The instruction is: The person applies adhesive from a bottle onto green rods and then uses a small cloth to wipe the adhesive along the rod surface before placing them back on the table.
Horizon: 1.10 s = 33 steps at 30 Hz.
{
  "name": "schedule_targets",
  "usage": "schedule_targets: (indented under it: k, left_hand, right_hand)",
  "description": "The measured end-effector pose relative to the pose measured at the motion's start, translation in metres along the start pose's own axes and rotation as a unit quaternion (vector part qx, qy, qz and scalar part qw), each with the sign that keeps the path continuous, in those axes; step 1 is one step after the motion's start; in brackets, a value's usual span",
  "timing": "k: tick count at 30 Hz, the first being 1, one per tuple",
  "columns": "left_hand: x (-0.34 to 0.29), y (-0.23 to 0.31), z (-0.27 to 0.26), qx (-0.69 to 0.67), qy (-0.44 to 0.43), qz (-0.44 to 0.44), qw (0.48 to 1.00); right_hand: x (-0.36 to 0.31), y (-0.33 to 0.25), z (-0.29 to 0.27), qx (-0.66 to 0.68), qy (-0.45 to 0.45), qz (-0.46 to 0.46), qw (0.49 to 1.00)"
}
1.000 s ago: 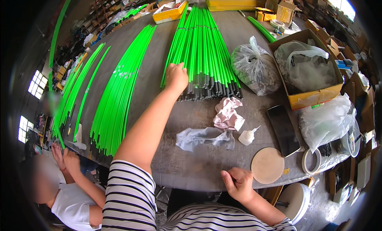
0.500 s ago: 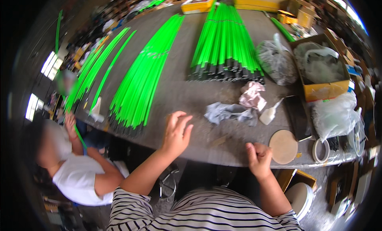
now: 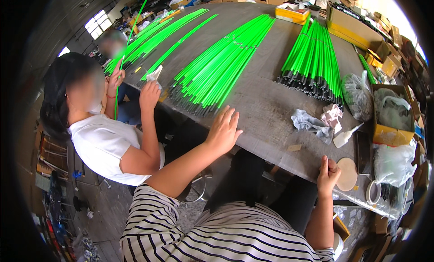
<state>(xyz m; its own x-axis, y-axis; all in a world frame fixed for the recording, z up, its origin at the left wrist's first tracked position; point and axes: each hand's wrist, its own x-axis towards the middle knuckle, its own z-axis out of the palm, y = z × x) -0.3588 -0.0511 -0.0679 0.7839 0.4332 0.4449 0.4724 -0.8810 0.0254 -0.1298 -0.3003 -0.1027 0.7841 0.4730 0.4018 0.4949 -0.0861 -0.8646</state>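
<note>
Along the near edge of the tabletop [image 3: 266,126]: one left hand [image 3: 224,130], fingers released and spread, grasping nothing; contact with the edge cannot be told. Just beside it, one fanned bundle of green rods [image 3: 224,58], dark ends toward that edge. Hazard: a sideways sweep of the hand could scatter the rods or roll some off. Farther right, one right hand [image 3: 328,177], fingers clenched, nothing seen in them; beside it, one round tan disc [image 3: 347,174] near the edge. Hazard: a knock from the knuckles could send it over.
</note>
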Motion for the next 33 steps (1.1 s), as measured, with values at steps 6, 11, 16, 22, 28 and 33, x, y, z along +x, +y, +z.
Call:
schedule_targets:
  k: [6, 11, 16, 22, 28, 33]
  left_hand:
    - [0.046, -0.106, 0.012, 0.007, 0.006, -0.181, 0.983]
    - [0.092, -0.219, 0.024, 0.075, -0.069, -0.333, 0.938]
    - [0.104, -0.299, 0.047, 0.061, -0.076, -0.432, 0.897]
    - [0.113, -0.313, 0.045, 0.047, -0.142, -0.434, 0.889]
    - [0.119, -0.303, 0.038, 0.043, -0.192, -0.409, 0.891]
    - [0.128, -0.27, 0.008, -0.115, -0.29, -0.373, 0.874]
  right_hand:
    - [0.006, -0.023, 0.025, 0.073, -0.011, 0.05, 0.996]
    - [0.02, -0.085, 0.106, 0.131, -0.239, 0.108, 0.956]
    - [0.051, -0.092, 0.215, 0.228, -0.374, 0.225, 0.87]
    - [0.087, -0.104, 0.284, 0.254, -0.396, 0.321, 0.822]
    - [0.094, -0.108, 0.317, 0.261, -0.367, 0.336, 0.827]
    - [0.099, -0.112, 0.331, 0.264, -0.344, 0.361, 0.826]
